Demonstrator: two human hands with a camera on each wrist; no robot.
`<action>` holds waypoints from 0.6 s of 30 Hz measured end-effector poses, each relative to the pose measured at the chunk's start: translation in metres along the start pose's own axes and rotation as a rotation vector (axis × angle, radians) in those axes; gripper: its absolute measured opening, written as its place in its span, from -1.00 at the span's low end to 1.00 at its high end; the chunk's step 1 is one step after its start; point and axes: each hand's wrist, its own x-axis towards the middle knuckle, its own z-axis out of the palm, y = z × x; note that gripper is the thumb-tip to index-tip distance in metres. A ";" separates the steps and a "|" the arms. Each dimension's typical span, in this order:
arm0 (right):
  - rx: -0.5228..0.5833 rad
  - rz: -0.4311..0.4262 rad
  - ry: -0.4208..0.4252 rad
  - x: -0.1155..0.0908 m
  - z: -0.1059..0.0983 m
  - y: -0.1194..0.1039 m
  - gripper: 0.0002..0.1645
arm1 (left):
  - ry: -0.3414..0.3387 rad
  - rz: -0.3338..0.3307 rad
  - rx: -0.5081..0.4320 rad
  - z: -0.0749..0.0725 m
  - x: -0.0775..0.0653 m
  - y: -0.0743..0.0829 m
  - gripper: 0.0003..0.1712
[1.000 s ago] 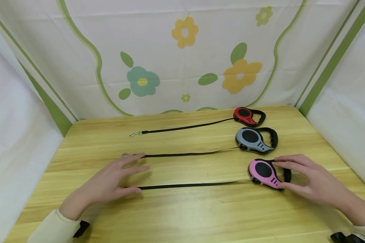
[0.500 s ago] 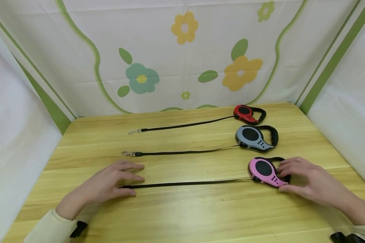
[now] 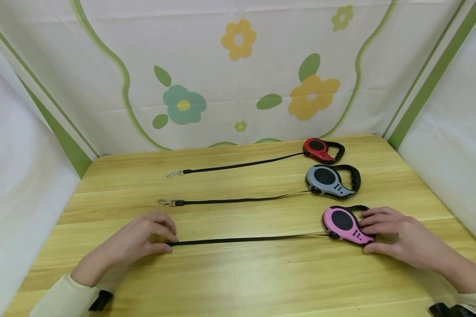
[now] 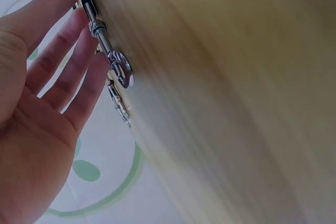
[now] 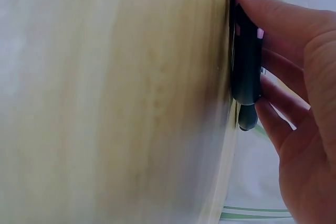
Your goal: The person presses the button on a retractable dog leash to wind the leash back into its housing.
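Note:
A pink retractable dog leash (image 3: 342, 220) with a black handle lies nearest on the table. Its black strap (image 3: 238, 240) runs left in a nearly straight line. My left hand (image 3: 140, 235) pinches the strap's left end between thumb and fingers; in the left wrist view the metal snap hook (image 4: 119, 69) sticks out below the fingertips. At the other end my right hand (image 3: 404, 235) holds the handle, thumb on the near edge and fingers over the loop. The right wrist view shows the dark handle end (image 5: 247, 72) between thumb and fingers.
Behind it lie a grey retractable leash (image 3: 325, 176) and a red one (image 3: 316, 150), their straps drawn out leftward to metal hooks (image 3: 166, 202). The wooden table (image 3: 238, 281) ends at a white flowered cloth (image 3: 222, 110), with cloth on both sides too.
My left hand has come down from near the grey leash's hook and closed its fingers on the pink leash's strap end. My right fingers have settled onto the pink leash's handle.

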 end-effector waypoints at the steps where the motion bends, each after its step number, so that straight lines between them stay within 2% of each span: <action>1: -0.007 -0.006 0.000 0.000 0.001 0.000 -0.42 | 0.000 -0.002 -0.013 0.000 0.000 0.000 -0.82; 8: -0.032 -0.021 -0.002 0.002 0.004 0.001 -0.47 | -0.030 -0.042 -0.034 -0.002 0.001 0.000 -0.87; 18: -0.067 -0.006 0.014 0.001 0.007 -0.002 -0.48 | -0.016 -0.025 -0.038 -0.002 0.002 0.001 -0.80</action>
